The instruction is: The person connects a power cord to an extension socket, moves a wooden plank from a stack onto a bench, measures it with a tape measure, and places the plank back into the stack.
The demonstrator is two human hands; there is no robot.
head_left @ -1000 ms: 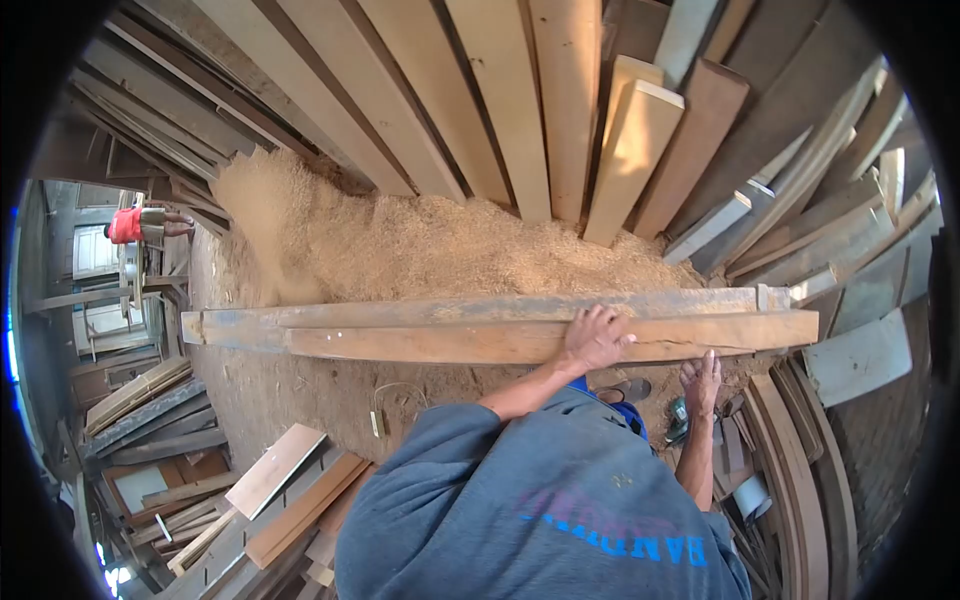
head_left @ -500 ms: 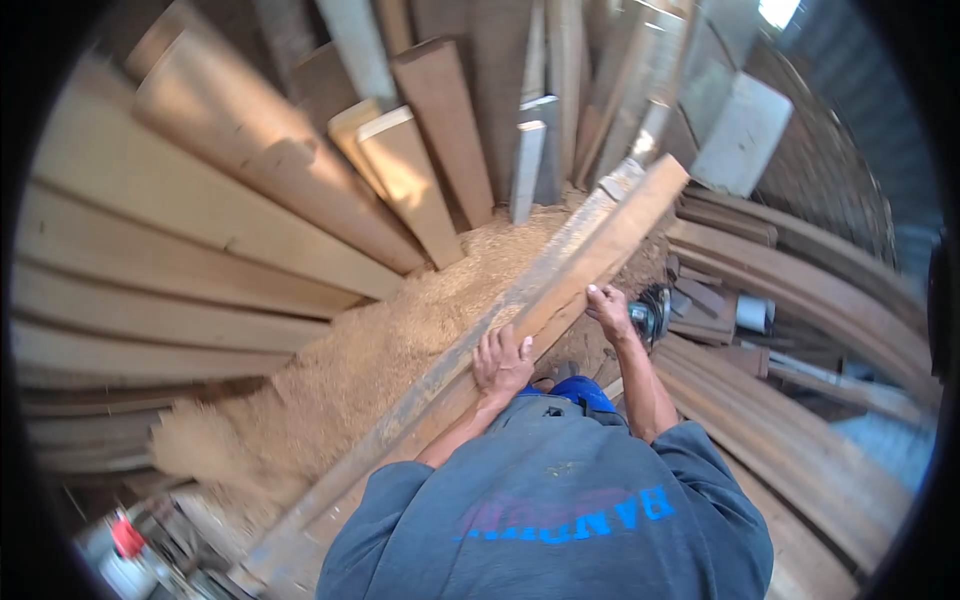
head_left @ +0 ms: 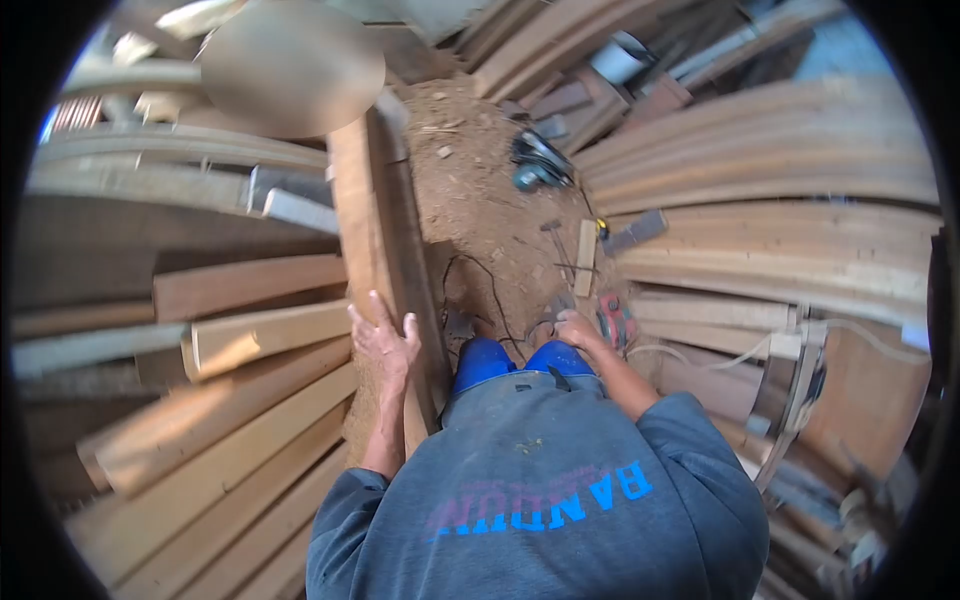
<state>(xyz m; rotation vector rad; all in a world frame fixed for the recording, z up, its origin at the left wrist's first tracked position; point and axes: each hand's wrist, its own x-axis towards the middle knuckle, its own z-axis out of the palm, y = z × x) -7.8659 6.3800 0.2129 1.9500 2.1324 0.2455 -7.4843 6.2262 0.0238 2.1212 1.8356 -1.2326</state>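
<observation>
A long wooden beam (head_left: 362, 210) runs away from me on my left, past my legs. My left hand (head_left: 385, 340) lies against its side and upper face, fingers spread, not wrapped round it. My right hand (head_left: 578, 330) is low by my right knee, apart from the beam. Its fingers look curled together; whether they hold anything is hidden. Close to it lie a red power tool (head_left: 614, 318) and a narrow wood strip (head_left: 585, 258). A long-handled tool (head_left: 562, 250) rests beside the strip.
A teal and black power tool (head_left: 540, 162) sits on the sawdust-covered floor (head_left: 470, 200). A dark cord (head_left: 490, 275) loops by my feet. Stacked planks (head_left: 760, 250) line the right; boards (head_left: 250, 340) fan out left. A blurred oval patch (head_left: 293, 68) covers the beam's far end.
My view has turned right. My right hand has left the beam and dropped beside my right knee. My left hand stays on the beam, its fingers now more spread.
</observation>
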